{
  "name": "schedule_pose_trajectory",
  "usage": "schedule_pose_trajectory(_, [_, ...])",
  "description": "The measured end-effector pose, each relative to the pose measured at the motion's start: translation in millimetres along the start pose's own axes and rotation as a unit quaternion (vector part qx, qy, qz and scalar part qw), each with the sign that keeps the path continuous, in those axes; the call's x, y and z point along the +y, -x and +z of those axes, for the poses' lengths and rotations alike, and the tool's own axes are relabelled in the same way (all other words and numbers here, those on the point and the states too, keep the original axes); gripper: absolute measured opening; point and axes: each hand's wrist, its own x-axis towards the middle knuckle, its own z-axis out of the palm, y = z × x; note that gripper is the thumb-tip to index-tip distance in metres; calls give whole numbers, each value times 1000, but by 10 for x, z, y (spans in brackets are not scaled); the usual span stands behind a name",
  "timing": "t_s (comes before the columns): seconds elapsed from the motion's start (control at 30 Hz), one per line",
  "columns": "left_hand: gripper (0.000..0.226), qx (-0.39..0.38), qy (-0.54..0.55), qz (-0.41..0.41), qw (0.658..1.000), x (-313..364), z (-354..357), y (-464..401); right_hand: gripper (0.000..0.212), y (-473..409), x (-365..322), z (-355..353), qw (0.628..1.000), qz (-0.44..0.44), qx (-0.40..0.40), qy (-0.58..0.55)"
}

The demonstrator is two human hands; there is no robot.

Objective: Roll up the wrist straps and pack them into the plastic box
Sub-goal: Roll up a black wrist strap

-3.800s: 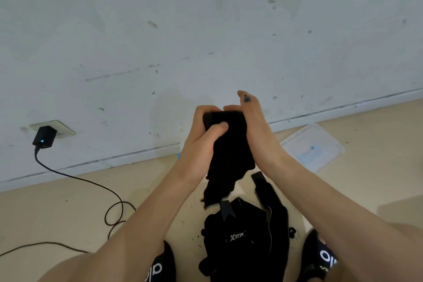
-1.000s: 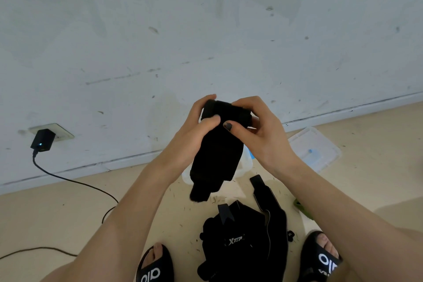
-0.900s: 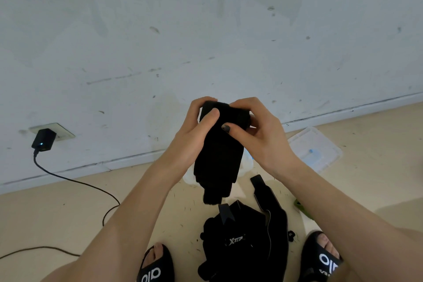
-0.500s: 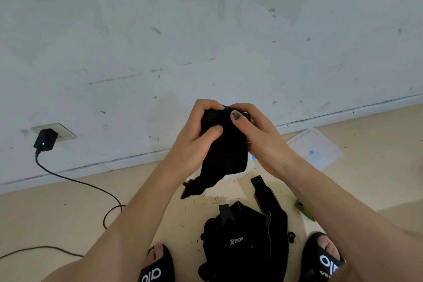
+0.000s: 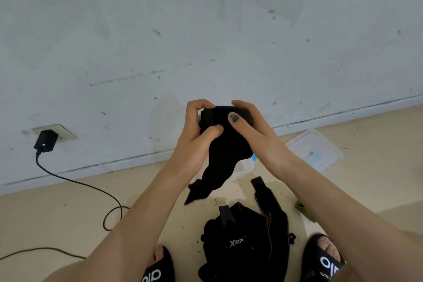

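Two hands on one black strap

Both of my hands are raised in front of me, holding a black wrist strap between them. My left hand curls round the strap's left side, thumb pressed across its front and fingers wrapped over the top. My right hand grips the right side, its thumb lying flat on the rolled upper part, fingers curled behind. The top of the strap is bunched into a thick roll inside my grip; its loose tail hangs down below my hands, slanting toward my left forearm, clear of the floor.

Below my hands, between my forearms, a pile of black straps lies on the floor, one piece marked with white lettering, one long strip reaching up toward my right wrist. Just beyond my hands, partly hidden behind the hanging strap and my right wrist, sits the clear plastic box. Its lid lies flat on the floor, out past my right hand, near the wall.

Far off to the left of my left hand, a black charger is plugged into a wall socket, its cable looping across the floor. My feet in black sandals frame the pile.
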Motion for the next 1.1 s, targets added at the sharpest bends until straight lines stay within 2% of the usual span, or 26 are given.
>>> schedule_pose_trajectory(0.07, [37,-11,-8,12,1000,12,8,9,23,-18,28,23,999,-9,18,42])
schedule_pose_trajectory(0.17, [28,-14,9,-13,1000,-21,-1,-15,14,-4,51,47,998,-39,20,36])
schedule_pose_trajectory(0.3, [23,1,-8,-54,998,-61,-1,-39,17,5,56,40,996,-74,6,44])
schedule_pose_trajectory(0.43, [10,13,-20,-68,997,-35,-3,-12,25,9,-6,-6,999,-13,-36,21])
schedule_pose_trajectory(0.47, [8,21,-32,-62,997,-17,-47,-26,28,-42,-34,-37,1000,3,-21,11])
schedule_pose_trajectory(0.57, [8,62,-24,-44,997,58,-105,-95,27,-207,-131,-80,987,9,138,-84])
schedule_pose_trajectory(0.6, [8,62,-11,-44,997,76,-52,-91,30,-221,-117,-42,982,1,164,-94])
schedule_pose_trajectory(0.67, [7,24,-10,-67,997,34,89,-16,30,-129,11,132,986,3,146,-75])
schedule_pose_trajectory(0.77, [11,-23,-42,-103,994,-21,188,68,25,18,49,315,987,59,124,-86])
schedule_pose_trajectory(0.9, [14,-11,-30,-76,997,25,31,27,42,-111,-100,131,990,72,105,-55])
schedule_pose_trajectory(0.97, [12,19,-17,-49,998,58,-31,-48,47,-211,-155,42,981,56,152,-106])
schedule_pose_trajectory(1.03, [10,40,39,-52,997,78,4,-63,42,-234,-134,49,972,43,176,-150])
schedule_pose_trajectory(1.1, [10,9,67,-81,994,52,103,18,50,-141,20,163,980,68,126,-135])
